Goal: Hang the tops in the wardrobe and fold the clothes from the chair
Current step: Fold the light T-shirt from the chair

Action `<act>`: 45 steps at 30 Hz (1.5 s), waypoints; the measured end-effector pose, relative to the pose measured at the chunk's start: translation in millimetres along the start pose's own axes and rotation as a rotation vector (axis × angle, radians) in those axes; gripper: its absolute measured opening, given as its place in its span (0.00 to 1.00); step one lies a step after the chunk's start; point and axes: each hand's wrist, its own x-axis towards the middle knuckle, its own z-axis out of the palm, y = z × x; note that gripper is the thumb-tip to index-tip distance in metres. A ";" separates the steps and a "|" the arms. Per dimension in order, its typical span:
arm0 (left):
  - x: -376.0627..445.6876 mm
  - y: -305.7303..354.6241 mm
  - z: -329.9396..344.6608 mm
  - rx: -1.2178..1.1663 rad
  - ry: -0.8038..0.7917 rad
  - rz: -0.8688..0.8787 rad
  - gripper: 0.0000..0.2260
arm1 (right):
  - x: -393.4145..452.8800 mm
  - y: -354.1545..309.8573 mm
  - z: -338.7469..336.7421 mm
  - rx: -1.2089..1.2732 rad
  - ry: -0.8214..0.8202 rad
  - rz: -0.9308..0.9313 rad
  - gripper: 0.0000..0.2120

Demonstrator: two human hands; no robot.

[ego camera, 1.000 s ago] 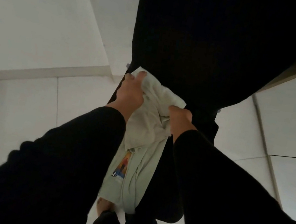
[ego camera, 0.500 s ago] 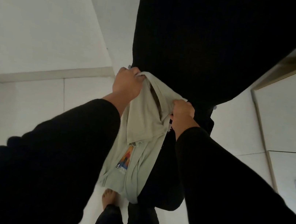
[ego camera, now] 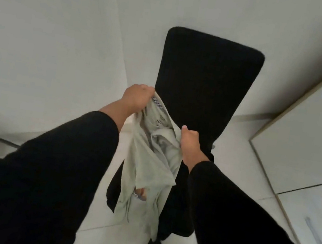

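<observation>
Shirt (ego camera: 150,162) lifted clear of chair (ego camera: 203,82); hangs lengthwise downward.

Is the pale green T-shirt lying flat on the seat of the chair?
No, the pale green T-shirt hangs bunched in the air, gripped by the left hand and right hand before the black chair.

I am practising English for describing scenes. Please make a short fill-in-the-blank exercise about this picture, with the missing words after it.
1. Both hands grip a pale ___ shirt.
2. The left hand is ___ than the right hand in the picture.
3. Behind the shirt stands a ___ chair.
4. Both sleeves are ___.

Missing words: green; higher; black; black
</observation>
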 end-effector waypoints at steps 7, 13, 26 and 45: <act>-131.7 10.4 -66.9 0.012 0.102 0.180 0.13 | -149.2 30.4 -25.0 -0.039 -0.177 -0.355 0.26; -227.0 47.3 -129.3 0.074 0.119 0.290 0.18 | -243.1 26.3 -52.3 -0.113 -0.244 -0.610 0.31; -320.6 94.8 -180.4 0.674 0.170 0.589 0.22 | -353.3 -18.6 -152.2 0.084 0.039 -0.629 0.08; -364.3 105.3 -46.0 0.096 0.521 0.093 0.10 | -359.1 14.3 -257.3 -0.175 0.573 -0.329 0.11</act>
